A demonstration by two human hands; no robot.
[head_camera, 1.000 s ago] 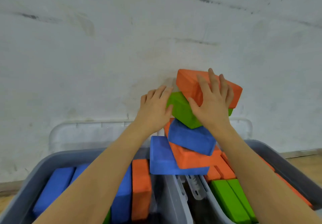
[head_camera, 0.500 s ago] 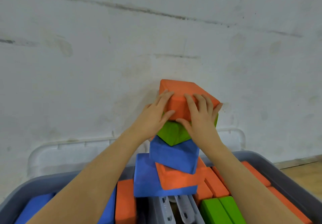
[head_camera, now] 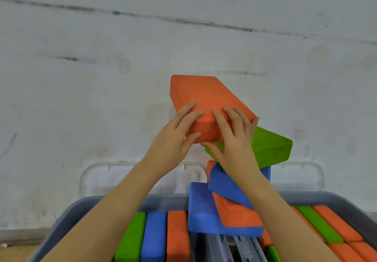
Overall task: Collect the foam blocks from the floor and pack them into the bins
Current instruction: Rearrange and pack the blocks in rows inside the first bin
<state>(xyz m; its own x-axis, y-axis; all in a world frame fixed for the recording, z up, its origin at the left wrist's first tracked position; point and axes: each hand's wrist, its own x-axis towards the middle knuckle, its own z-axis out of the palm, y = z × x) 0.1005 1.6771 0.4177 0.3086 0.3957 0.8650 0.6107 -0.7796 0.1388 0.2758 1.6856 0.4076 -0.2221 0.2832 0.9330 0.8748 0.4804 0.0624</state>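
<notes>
Grey bins (head_camera: pixel 71 217) w/ foam blocks (head_camera: pixel 177 237) packed upright.

A pale, scuffed wall (head_camera: pixel 122 37) fills the upper three quarters of the frame. Dark streaks cross it from the upper left towards the right edge (a shorter one lies at centre left). Two translucent lids (head_camera: pixel 95 178) lean against its base at lower centre. A strip of wooden floor (head_camera: pixel 12 253) shows at the lower left corner. Lighting is even and soft.
</notes>
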